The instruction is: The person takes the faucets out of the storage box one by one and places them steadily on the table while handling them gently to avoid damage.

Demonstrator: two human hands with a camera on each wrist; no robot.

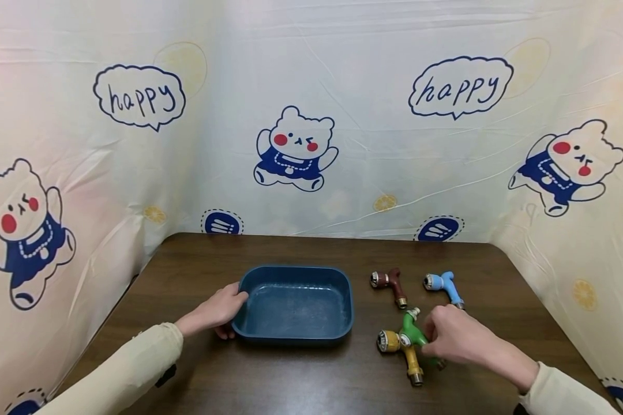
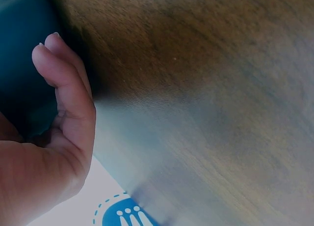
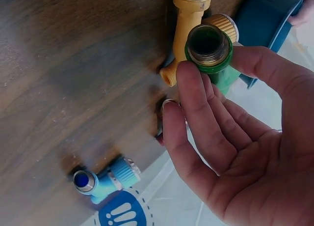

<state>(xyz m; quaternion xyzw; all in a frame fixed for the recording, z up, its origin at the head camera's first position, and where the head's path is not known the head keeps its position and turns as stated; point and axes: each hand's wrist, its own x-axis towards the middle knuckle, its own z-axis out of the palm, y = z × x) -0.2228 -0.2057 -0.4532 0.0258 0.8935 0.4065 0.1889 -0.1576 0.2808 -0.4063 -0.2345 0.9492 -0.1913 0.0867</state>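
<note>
A dark blue rectangular basin (image 1: 296, 308) stands left of the table's middle, its inside bare. My left hand (image 1: 218, 308) grips its left side, thumb over the rim and the other fingers outside. To the right, my right hand (image 1: 459, 334) pinches a green faucet (image 1: 411, 329) between thumb and fingers; its threaded end (image 3: 208, 45) points at the right wrist camera. Close by lies a yellow faucet (image 1: 411, 360), partly covered by the green one in the head view. Whether the two touch, I cannot tell.
Behind the right hand lie a brown faucet (image 1: 396, 283) and a light blue faucet (image 1: 448, 283), the latter's lower end near that hand. A brown wooden table (image 1: 270, 380) carries everything. Printed cloth (image 1: 363, 144) hangs round its back and sides.
</note>
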